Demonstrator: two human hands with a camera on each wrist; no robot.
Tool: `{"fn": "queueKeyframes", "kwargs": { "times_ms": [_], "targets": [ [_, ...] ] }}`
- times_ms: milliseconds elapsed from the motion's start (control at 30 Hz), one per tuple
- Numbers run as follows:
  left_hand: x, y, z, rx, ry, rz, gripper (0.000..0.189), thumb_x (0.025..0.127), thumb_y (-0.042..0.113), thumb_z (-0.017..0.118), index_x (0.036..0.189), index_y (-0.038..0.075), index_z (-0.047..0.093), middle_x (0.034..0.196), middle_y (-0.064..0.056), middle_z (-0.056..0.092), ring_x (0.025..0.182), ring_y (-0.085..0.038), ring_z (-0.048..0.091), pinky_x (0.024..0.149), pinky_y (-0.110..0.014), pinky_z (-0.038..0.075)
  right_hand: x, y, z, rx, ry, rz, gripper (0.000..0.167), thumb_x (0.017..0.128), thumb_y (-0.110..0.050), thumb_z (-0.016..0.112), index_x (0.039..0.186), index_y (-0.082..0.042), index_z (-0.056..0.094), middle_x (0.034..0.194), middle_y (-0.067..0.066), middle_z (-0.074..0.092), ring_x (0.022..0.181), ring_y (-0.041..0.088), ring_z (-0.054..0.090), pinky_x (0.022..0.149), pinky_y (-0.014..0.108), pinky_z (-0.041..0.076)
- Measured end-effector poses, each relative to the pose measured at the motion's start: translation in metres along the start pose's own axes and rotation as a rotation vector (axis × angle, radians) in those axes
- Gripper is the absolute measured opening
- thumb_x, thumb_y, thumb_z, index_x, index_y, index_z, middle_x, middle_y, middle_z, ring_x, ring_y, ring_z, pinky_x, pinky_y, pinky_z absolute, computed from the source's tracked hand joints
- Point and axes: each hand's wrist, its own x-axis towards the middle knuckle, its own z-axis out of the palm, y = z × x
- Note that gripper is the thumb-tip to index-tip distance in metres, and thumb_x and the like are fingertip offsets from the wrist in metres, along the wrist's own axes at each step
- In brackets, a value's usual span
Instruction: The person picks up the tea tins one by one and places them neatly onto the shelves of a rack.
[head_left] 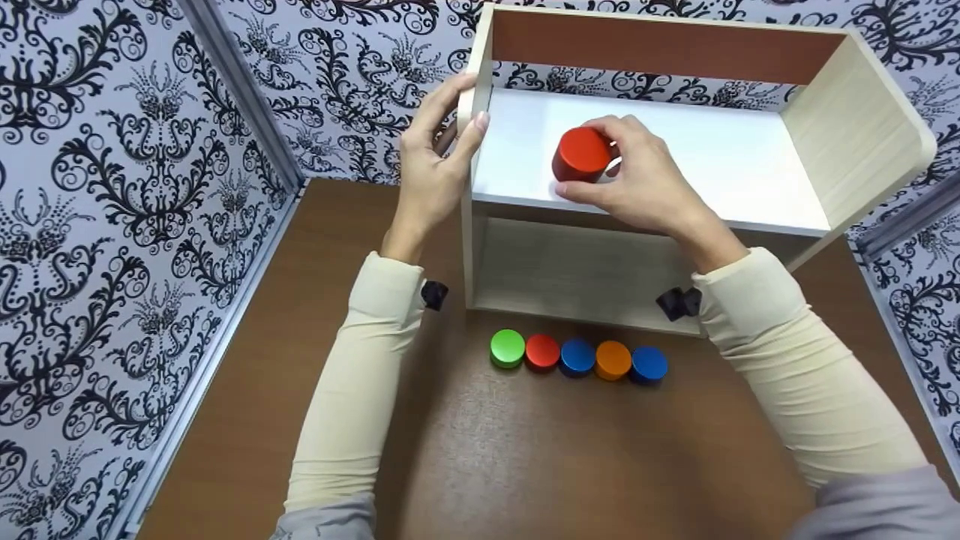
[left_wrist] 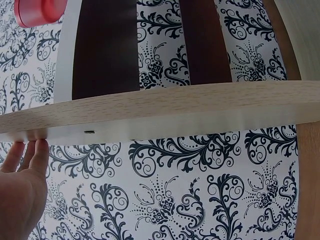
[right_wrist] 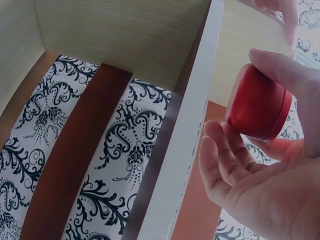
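Note:
In the head view my right hand [head_left: 649, 176] grips a red round tin [head_left: 583, 152] between thumb and fingers, over the white upper shelf [head_left: 720, 157] of a small wooden shelf unit. The right wrist view shows the same red tin [right_wrist: 260, 102] and the seam of its lid; whether it touches the shelf I cannot tell. My left hand [head_left: 435, 161] holds the edge of the unit's left side panel [head_left: 480, 82], thumb in front and fingers on the outer face. In the left wrist view, fingertips of the left hand [left_wrist: 25, 185] press against that panel [left_wrist: 165, 111].
In front of the unit, a row of round lids or low tins lies on the brown table [head_left: 525, 465]: green [head_left: 508, 348], red [head_left: 542, 352], blue [head_left: 577, 357], orange [head_left: 613, 360] and another blue [head_left: 649, 364]. Patterned walls [head_left: 97, 225] stand left, behind and right.

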Motion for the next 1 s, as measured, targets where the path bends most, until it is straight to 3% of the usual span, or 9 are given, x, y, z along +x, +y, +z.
{"fn": "queueKeyframes", "kwargs": {
  "times_ms": [1000],
  "targets": [
    [0.000,0.000,0.000,-0.005,-0.006,-0.042,0.040,0.097,0.001,0.065,0.136,-0.006,0.057,0.143,-0.018,0.050,0.122,-0.032,0.055,0.105,-0.034,0.053,0.020,-0.009,0.023,-0.034,-0.035,0.039,0.068,0.084,-0.024,0.082,0.141,-0.004,0.052,0.128,0.016,0.052,0.118,0.029,0.049,0.102,0.042,0.050]
  ]
}}
